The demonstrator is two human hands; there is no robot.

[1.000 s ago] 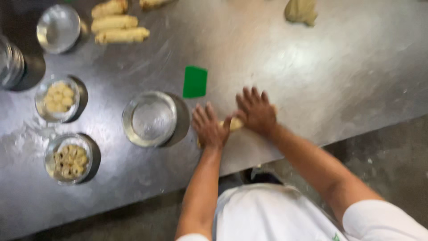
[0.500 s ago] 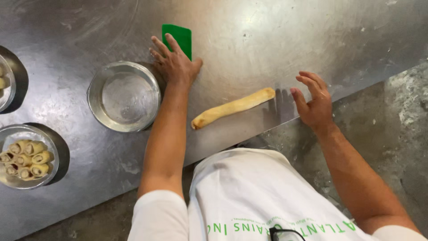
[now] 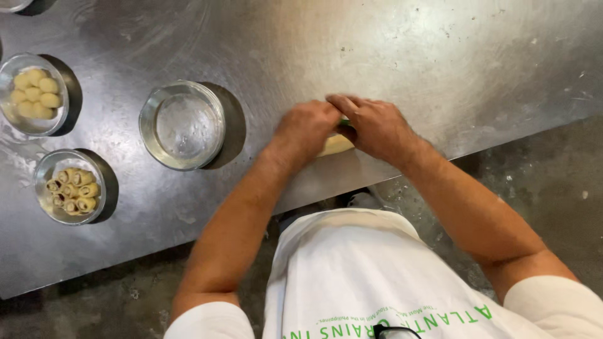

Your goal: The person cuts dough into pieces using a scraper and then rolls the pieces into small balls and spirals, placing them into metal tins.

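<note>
Item: dough roll (image 3: 336, 145), one, pale, lying on the steel table (image 3: 440, 56) to the right of the empty tin (image 3: 182, 124), close to the table's near edge. Only a short stretch of it shows below the hands. Left hand (image 3: 308, 129): one, knuckles bent, laid over the roll's left part on the side nearer the empty tin. Right hand (image 3: 374, 125): one, touching the left hand, fingers reaching across its top, on the side farther from the empty tin. Grip: both hands are curled down onto the roll, but whether they clasp it or only press on it cannot be told. Green scraper (image 3: 344, 123): one, only a sliver seen between the two hands; which hand touches it cannot be told. Step in hand, as judged: working the roll under both hands at one spot, either pinching or dividing it. The next move seems to call for a firm, even press at the meeting point of the hands, with the roll kept from sliding toward the table edge. Tins, counted: four round ones. The first is the empty tin. The second lies to its left and holds about seven dough balls (image 3: 36, 94). The third lies below and left of it and holds about eight rolled pieces (image 3: 69, 188) stood on end. The fourth (image 3: 12, 4) sits far up-left, cut by the frame, its contents unseen.
</note>
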